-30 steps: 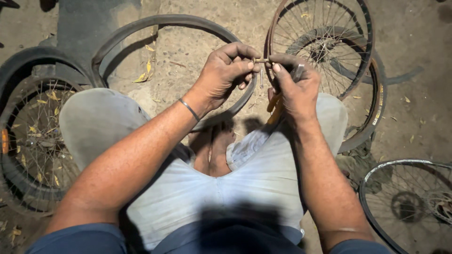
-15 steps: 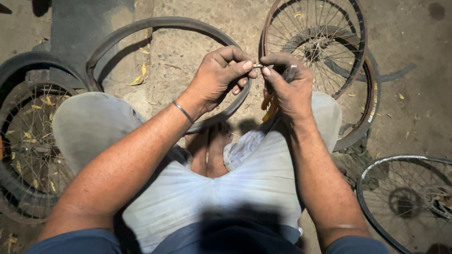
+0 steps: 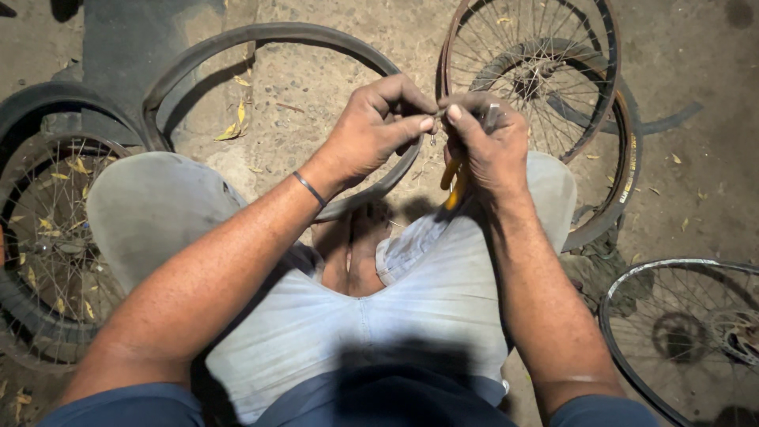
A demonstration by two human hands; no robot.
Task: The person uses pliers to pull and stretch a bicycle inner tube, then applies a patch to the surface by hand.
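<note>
Upper centre: left hand [image 3: 371,130] and right hand [image 3: 490,146] both pinched shut on a small metal part [image 3: 437,119], over a loose tyre [image 3: 269,35].

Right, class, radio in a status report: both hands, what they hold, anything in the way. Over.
Left hand and right hand together, fingers pinching a small metal part. Yellow-handled tool hangs under right hand. Tyre and wheel on the ground beyond, nothing blocking.
</note>
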